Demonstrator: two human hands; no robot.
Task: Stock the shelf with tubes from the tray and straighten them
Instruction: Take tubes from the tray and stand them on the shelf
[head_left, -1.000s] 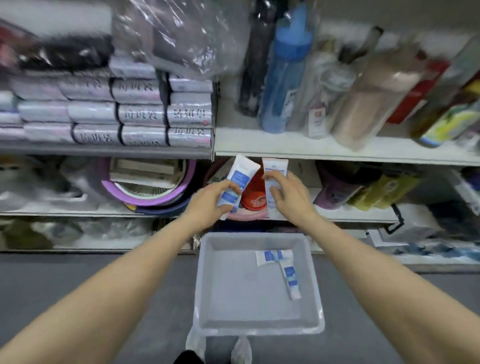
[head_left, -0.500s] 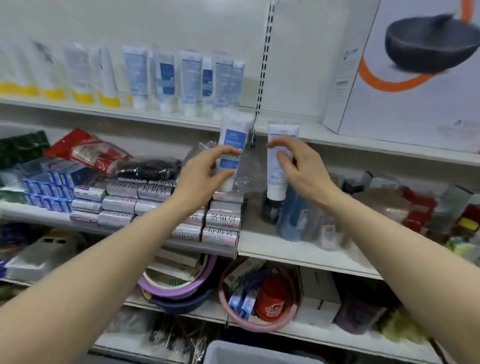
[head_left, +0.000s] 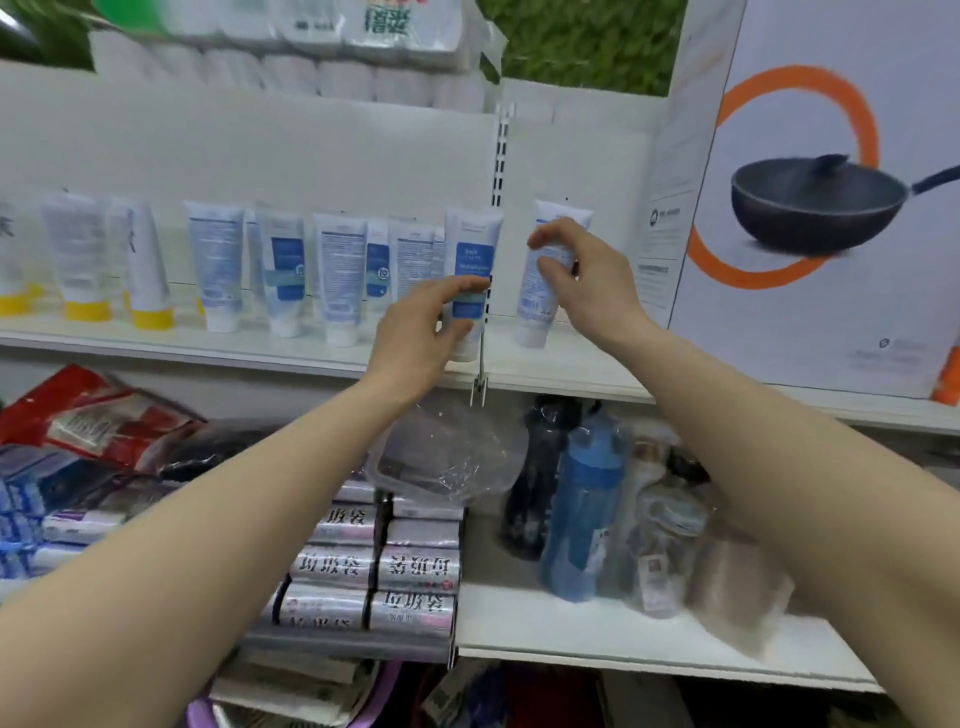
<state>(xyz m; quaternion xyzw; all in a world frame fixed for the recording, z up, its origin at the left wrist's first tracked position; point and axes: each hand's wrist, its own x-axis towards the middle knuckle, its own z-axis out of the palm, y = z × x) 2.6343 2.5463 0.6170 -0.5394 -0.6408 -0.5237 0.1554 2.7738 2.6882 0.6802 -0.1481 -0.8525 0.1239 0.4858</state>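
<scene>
Both hands have risen from the tray to the shelf (head_left: 545, 364). Left hand (head_left: 415, 338) grips a tube (head_left: 470, 260) upright; right hand (head_left: 587, 275) pinches another tube (head_left: 540, 312), seating each cap-down beside the row.

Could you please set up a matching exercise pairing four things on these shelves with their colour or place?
Things:
1. tube in left hand
2. tube in right hand
3. water bottle
4. wok box

Descriptions:
A. blue, lower shelf
B. orange ring printed on it
C. blue label faces out
D. small print faces out

Pairs: 1-C, 2-D, 3-A, 4-B
</scene>
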